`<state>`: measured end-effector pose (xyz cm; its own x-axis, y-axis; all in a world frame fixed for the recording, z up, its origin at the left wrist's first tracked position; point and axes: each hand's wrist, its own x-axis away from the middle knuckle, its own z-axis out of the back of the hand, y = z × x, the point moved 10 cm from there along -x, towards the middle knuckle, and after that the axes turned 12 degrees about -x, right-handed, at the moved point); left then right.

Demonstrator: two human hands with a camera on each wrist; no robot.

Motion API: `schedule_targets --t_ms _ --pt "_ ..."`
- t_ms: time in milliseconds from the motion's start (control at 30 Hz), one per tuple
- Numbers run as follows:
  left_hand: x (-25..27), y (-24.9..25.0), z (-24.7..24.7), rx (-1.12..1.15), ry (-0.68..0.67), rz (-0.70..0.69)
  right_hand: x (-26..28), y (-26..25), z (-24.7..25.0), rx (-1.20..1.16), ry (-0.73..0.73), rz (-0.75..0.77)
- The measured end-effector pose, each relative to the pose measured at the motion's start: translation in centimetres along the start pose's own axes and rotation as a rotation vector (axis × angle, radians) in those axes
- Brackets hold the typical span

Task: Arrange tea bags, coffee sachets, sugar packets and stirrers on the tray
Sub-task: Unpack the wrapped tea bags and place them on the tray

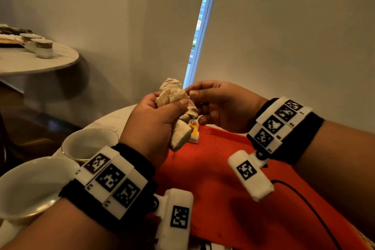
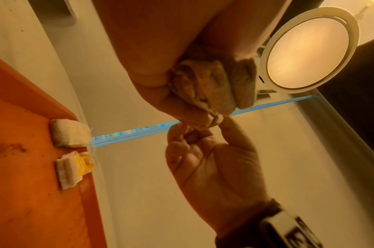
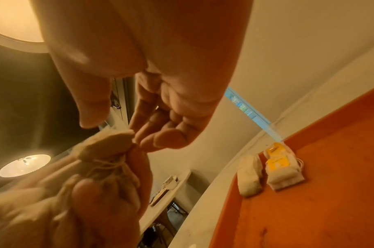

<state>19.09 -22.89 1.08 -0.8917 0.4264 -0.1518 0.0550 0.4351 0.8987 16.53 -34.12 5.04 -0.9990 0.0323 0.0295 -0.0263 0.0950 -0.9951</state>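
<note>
The left hand (image 1: 156,122) grips a bunch of tea bags (image 1: 172,97) above the orange tray (image 1: 213,168); the right hand (image 1: 219,105) pinches one, and should pull it out slowly.

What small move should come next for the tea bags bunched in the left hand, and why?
Probably the right hand should pull one bag free of the bunched tea bags in the left hand: strings tangle them, and only a few bags lie on the orange tray.

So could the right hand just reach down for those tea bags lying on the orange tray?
Probably yes. The right hand hovers just above the orange tray, nothing lies between it and the tea bags, but its fingertips are pinching the bundle of tea bags that the left hand grips.
</note>
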Motion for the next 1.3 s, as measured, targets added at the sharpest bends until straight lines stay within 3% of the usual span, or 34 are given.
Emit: schedule_targets --t_ms 367,533,900,1067,1300 --pt "0.7 -0.5 -1.1 -0.017 -0.037 0.038 2.5 0.4 1.6 0.08 0.141 0.063" --pt "0.3 -1.0 -0.4 -0.067 -0.01 0.045 3.1 0.2 2.6 -0.005 0.209 0.08" --pt "-0.1 -1.3 -0.1 -0.164 -0.014 0.014 3.1 1.7 1.8 0.019 0.156 0.035" --pt "-0.3 -1.6 -0.3 -0.193 -0.056 0.014 2.6 1.1 2.4 0.086 0.218 0.051" --pt "-1.5 0.2 3.2 -0.21 0.21 -0.095 2.0 -0.3 6.0 0.151 0.417 0.097"
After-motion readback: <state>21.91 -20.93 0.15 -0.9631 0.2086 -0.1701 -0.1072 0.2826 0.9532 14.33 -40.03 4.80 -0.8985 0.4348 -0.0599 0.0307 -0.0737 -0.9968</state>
